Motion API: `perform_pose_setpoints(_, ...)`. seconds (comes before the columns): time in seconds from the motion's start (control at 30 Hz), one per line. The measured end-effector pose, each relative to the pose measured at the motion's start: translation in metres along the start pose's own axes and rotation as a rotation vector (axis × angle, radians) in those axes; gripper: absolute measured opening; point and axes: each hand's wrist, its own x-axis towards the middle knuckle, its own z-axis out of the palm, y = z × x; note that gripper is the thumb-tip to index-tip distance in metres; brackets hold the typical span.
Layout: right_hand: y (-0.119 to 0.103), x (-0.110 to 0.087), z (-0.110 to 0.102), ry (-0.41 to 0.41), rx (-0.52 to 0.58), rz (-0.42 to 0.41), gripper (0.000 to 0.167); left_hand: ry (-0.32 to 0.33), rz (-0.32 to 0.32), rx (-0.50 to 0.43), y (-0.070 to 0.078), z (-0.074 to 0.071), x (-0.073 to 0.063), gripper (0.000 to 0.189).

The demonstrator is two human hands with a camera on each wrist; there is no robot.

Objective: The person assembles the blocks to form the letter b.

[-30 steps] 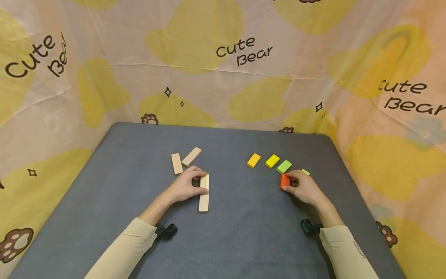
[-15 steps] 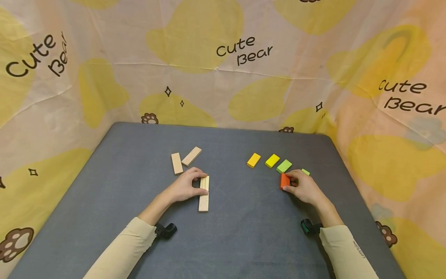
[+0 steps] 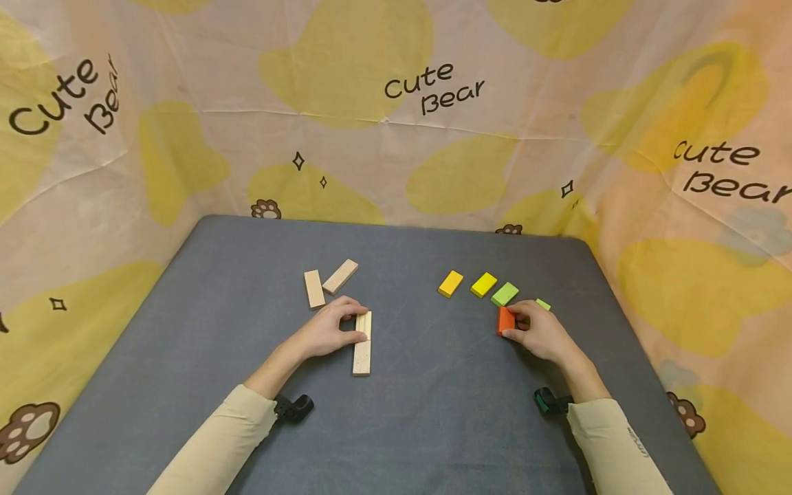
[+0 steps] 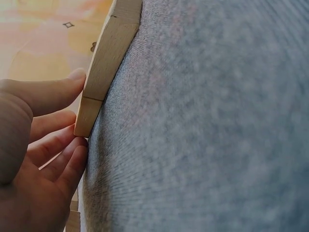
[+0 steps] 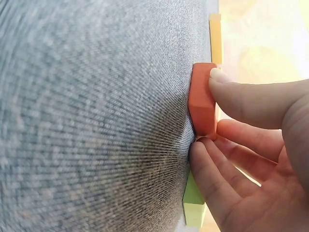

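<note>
Two pale wooden blocks lie end to end in a line on the grey-blue table, a near block (image 3: 361, 359) and a far block (image 3: 364, 324). My left hand (image 3: 328, 331) holds the far block between thumb and fingers, the thumb near the joint; part of that block is hidden under the hand. In the left wrist view, the thumb (image 4: 58, 92) touches the wood. Over on the right, my right hand (image 3: 544, 333) pinches an orange-red block (image 3: 505, 321) that rests on the cloth. The right wrist view shows the thumb on this red block (image 5: 203, 94) and fingertips at its end.
Beyond my left hand lie two more wooden blocks, one upright-pointing (image 3: 314, 289) and one slanted (image 3: 340, 277). An orange-yellow block (image 3: 450, 284), a yellow block (image 3: 483, 284) and a green block (image 3: 504, 294) form a row. Another green block (image 3: 542, 304) is partly hidden behind my right hand.
My left thumb has drawn back slightly to the left, showing more of the joint between the two wooden blocks. The right hand and the red block have stayed put.
</note>
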Motion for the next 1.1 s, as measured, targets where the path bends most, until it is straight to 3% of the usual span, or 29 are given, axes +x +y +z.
perform_pose_setpoints(0.7,-0.002,0.002,0.002,0.003,0.002,0.005,0.050,0.004,0.046,0.008,-0.004,-0.003,0.005,0.045)
perform_pose_setpoints(1.1,-0.003,0.002,0.002,-0.002,-0.004,0.010,0.051,0.081,0.069,0.052,0.000,-0.027,0.010,0.034)
